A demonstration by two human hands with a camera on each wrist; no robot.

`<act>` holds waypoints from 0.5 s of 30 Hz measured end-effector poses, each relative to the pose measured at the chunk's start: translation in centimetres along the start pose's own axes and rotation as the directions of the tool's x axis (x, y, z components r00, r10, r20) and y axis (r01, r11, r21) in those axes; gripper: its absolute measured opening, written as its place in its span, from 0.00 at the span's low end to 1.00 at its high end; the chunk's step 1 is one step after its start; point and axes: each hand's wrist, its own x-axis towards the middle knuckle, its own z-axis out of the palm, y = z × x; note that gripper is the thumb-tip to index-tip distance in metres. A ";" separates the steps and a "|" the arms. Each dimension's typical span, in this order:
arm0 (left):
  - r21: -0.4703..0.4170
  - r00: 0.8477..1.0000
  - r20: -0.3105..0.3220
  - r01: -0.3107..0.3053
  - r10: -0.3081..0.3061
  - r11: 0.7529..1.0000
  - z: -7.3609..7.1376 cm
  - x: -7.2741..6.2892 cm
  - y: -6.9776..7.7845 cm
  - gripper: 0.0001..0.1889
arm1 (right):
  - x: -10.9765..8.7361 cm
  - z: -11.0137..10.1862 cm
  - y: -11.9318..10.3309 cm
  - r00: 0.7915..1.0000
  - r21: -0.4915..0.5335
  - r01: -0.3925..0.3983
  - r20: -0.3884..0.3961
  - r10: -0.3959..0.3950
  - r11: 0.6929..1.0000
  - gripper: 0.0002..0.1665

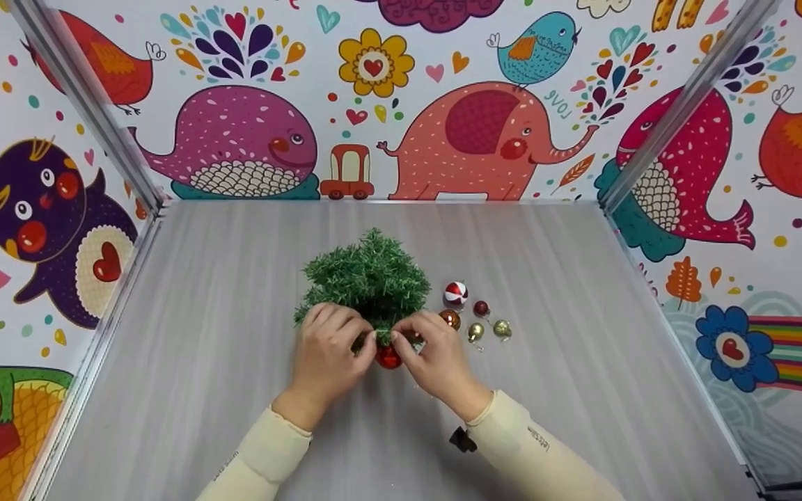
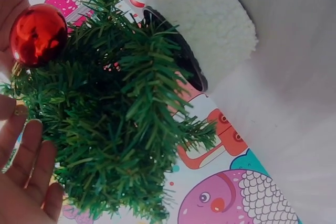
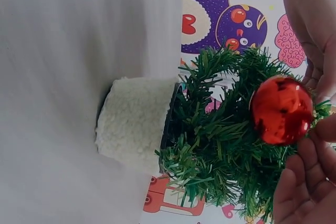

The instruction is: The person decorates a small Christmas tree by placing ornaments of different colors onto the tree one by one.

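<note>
A small artificial Christmas tree (image 1: 370,271) with green tinsel-like branches stands in front of the person, its pot (image 3: 139,121) covered in white fleecy material. A shiny red bauble (image 3: 282,109) hangs at the near side of the tree, just below the fingertips of both hands. From the left, the left hand (image 1: 331,344) pinches the tip of a branch (image 1: 383,337) between thumb and fingers. The right hand (image 1: 436,351) pinches at the same tip from the other side, right above the bauble; I cannot tell whether the bauble's string is in that pinch.
Right of the tree lie a red-and-white striped bauble (image 1: 455,293), a copper-coloured bauble (image 1: 450,319), a small dark red bauble (image 1: 481,307) and two small gold ornaments (image 1: 475,332). The grey table (image 1: 234,257) is enclosed by printed panels (image 1: 359,125) with metal edge rails.
</note>
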 end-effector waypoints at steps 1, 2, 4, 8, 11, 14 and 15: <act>0.004 1.000 0.002 -0.002 0.002 1.000 0.0 -0.1 -0.1 0.05 | -0.1 0.0 0.0 1.000 0.002 -0.011 0.008 0.011 1.000 0.04; 0.010 1.000 0.005 -0.008 0.008 1.000 0.0 -0.2 -0.1 0.05 | -0.1 0.1 0.0 1.000 0.005 -0.014 0.013 0.014 1.000 0.04; 0.029 0.999 0.015 -0.030 0.030 0.999 0.0 -0.3 -0.2 0.05 | -0.2 0.2 0.0 0.999 0.008 -0.022 0.025 0.021 1.000 0.02; 0.048 0.997 0.042 -0.072 0.070 0.996 -0.1 -0.3 -0.4 0.05 | -0.4 0.1 -0.1 0.997 -0.012 -0.041 0.069 0.041 0.999 0.02; 0.065 0.992 0.079 -0.103 0.098 0.993 -0.2 -0.3 -0.5 0.05 | -0.4 -0.1 -0.2 0.991 -0.028 -0.065 0.118 0.068 0.997 0.04; 0.089 0.986 0.116 -0.134 0.123 0.987 -0.3 -0.2 -0.6 0.05 | -0.4 -0.2 -0.3 0.984 -0.036 -0.083 0.157 0.088 0.996 0.04; 0.096 0.984 0.125 -0.143 0.131 0.985 -0.3 -0.2 -0.6 0.04 | -0.4 -0.2 -0.2 0.982 -0.039 -0.084 0.167 0.089 0.996 0.04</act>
